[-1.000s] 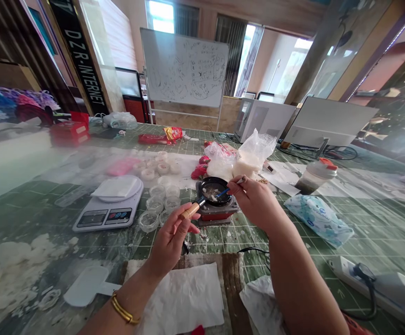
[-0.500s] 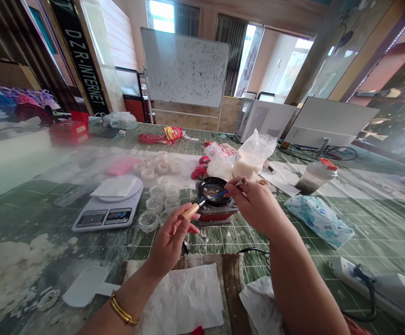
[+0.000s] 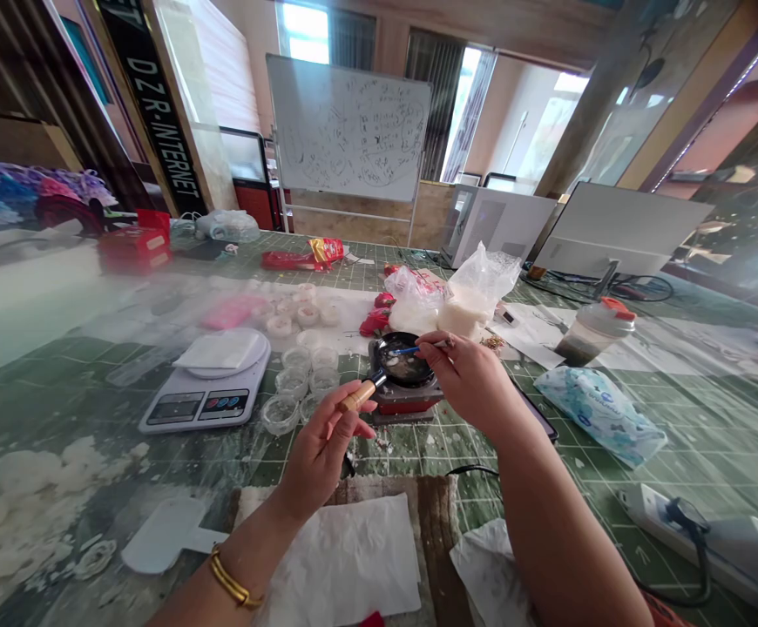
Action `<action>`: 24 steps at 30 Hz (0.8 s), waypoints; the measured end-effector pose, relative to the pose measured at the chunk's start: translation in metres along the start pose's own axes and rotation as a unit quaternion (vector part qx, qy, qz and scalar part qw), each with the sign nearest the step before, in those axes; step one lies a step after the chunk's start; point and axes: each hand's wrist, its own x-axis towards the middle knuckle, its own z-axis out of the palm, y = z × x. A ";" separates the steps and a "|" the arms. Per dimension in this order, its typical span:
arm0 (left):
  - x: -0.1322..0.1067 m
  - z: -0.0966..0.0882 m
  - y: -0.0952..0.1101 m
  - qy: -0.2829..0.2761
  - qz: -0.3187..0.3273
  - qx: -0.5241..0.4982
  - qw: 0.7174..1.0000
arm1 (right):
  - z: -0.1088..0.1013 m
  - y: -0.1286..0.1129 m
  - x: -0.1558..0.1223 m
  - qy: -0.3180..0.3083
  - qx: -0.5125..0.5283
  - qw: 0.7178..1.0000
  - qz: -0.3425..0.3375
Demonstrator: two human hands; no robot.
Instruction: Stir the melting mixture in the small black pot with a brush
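Work over the small black pan (image 3: 411, 383) appears to be partway through, as pale bits (image 3: 409, 364) can be seen in what looks like a shallow pool of liquid, and a full melt does not seem to have been reached. The pan is set on a red-sided burner (image 3: 403, 407), in front of the bags of white material (image 3: 467, 305). Its wooden handle (image 3: 357, 398) is held lightly by the left hand (image 3: 320, 444), with the thumb and fingers closed around it. A thin blue stick (image 3: 406, 350) is pinched in the right hand (image 3: 469, 374), and its tip is held inside the pan. Beyond the clear cups (image 3: 280, 427) left of the burner, several pale-filled cups (image 3: 279, 332) are gathered, so some filling seems already to have been done; whether anything is held in the clear ones cannot be told. A white sheet (image 3: 215, 350) is laid on the kitchen scale (image 3: 196, 407), which is being touched by neither hand. How much heating is left cannot be judged.
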 end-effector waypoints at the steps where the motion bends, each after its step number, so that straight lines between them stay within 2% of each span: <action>1: 0.000 0.000 0.000 -0.001 0.001 0.000 1.000 | 0.000 0.000 0.000 0.007 0.004 1.000 -0.001; 6: 0.000 0.000 0.000 0.000 -0.003 0.001 1.000 | 0.001 0.002 0.001 -0.027 -0.011 1.000 -0.006; 10: 0.001 0.001 0.000 -0.002 0.004 0.000 1.000 | -0.002 0.004 0.000 0.000 -0.012 1.000 0.006; 14: 0.001 0.000 -0.001 0.000 0.001 0.000 1.000 | -0.005 0.003 -0.002 -0.019 -0.016 1.000 0.003; 18: 0.000 0.000 -0.001 0.002 0.002 -0.005 1.000 | -0.007 0.000 -0.004 0.002 0.006 1.000 -0.009; 22: 0.000 0.000 -0.001 0.003 0.001 -0.006 1.000 | -0.007 -0.002 -0.004 -0.032 0.011 0.999 -0.010; 24: 0.000 0.000 -0.001 0.001 0.002 -0.006 1.000 | -0.007 -0.001 -0.004 -0.017 0.009 1.000 -0.006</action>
